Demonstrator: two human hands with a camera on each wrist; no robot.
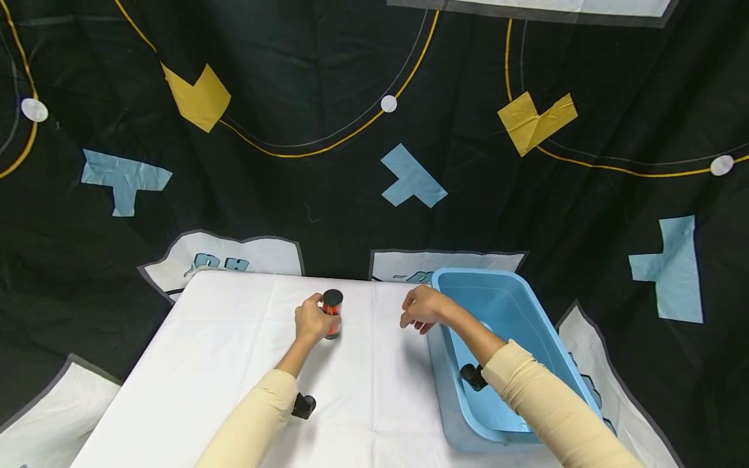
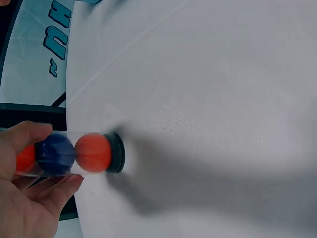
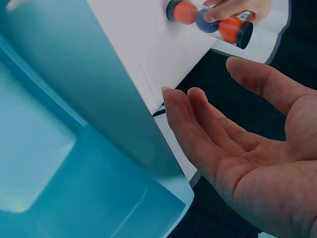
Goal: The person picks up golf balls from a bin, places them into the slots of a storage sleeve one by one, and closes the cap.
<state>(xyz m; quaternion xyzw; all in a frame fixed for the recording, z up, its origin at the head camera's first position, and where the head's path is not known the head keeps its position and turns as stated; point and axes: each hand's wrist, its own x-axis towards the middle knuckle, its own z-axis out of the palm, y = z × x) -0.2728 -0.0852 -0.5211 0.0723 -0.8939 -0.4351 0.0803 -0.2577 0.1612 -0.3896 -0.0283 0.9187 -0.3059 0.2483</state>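
Observation:
My left hand (image 1: 313,320) grips a clear tube (image 1: 332,314) with black end caps, thumb on one side and fingers on the other. Inside the tube, orange balls (image 2: 93,152) and a blue ball (image 2: 55,153) are stacked. The tube is upright over the white table; whether its lower cap (image 2: 116,152) touches the cloth, I cannot tell. To the right, my right hand (image 1: 424,309) hovers by the left rim of a blue tub (image 1: 468,416). Its fingers are loosely bent and hold nothing, as the right wrist view shows.
White cloth covers the table (image 1: 234,364). The blue tub stands along the table's right side, with its pale blue floor visible. Behind hangs a black sheet (image 1: 328,208) with blue and yellow tape pieces and yellow cords.

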